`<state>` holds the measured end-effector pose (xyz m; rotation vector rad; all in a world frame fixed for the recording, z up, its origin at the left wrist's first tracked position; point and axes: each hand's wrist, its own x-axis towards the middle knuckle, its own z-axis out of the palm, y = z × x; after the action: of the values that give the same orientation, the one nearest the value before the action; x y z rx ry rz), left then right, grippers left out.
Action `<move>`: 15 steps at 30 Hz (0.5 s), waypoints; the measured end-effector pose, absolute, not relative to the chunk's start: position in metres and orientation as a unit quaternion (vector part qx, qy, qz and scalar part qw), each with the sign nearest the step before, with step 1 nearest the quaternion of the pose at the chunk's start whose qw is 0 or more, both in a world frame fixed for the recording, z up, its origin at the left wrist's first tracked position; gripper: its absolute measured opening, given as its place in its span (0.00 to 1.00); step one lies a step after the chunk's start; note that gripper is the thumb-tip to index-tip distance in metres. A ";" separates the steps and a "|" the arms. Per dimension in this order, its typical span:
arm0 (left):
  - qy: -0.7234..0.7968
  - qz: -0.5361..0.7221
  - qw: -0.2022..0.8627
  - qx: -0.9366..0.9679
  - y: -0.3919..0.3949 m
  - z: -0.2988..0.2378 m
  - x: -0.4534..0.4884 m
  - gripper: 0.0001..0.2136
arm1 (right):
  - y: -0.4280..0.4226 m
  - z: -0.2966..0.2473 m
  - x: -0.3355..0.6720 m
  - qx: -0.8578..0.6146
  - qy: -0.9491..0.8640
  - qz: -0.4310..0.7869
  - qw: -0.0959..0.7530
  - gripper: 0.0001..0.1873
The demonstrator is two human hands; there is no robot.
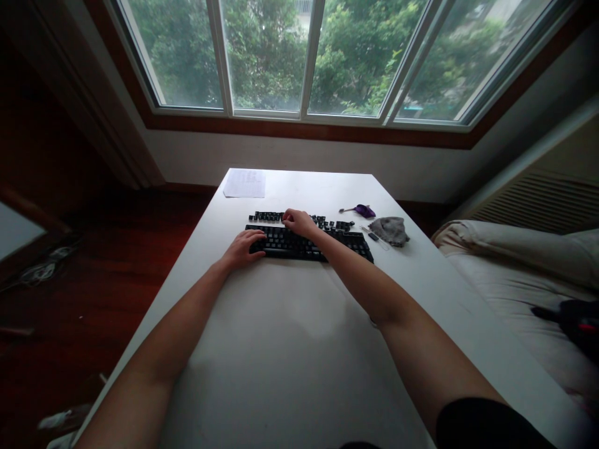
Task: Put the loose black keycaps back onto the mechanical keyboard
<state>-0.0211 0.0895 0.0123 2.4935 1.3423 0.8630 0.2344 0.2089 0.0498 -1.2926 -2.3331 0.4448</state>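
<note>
A black keyboard (299, 245) lies across the white table, with loose black keycaps (267, 216) in a row along its far side. My left hand (244, 248) grips the keyboard's left end, fingers over the top and thumb at the near edge. Over the keycap row, just behind the keyboard, my right hand (298, 221) is closed with its fingertips pinched together. Whatever is between those fingertips is too small to make out. More loose keycaps (344, 225) sit to the right of this hand, and my right forearm crosses above the keyboard's right half.
Right of the keyboard are a grey cloth (390, 231), a small black tool with wire loops (373, 237), a purple item (364, 211) and a small brush (345, 211). A paper sheet (244, 184) lies at the table's (290, 349) far left corner. Beyond stands a window (266, 56).
</note>
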 end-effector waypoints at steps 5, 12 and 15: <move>0.447 0.290 0.087 0.841 0.090 0.012 -0.020 0.24 | 0.202 0.048 0.255 -0.430 -0.837 0.268 0.205 0.09; 0.449 0.293 0.082 0.840 0.088 0.012 -0.017 0.24 | 0.204 0.042 0.261 -0.444 -0.809 0.354 0.151 0.11; 0.449 0.293 0.079 0.841 0.088 0.011 -0.017 0.24 | 0.205 0.040 0.257 -0.460 -0.801 0.357 0.138 0.11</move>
<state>-0.0167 0.0878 0.0113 2.5157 1.3430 0.8757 0.2571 0.2053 0.0404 -1.3300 -2.3185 1.0319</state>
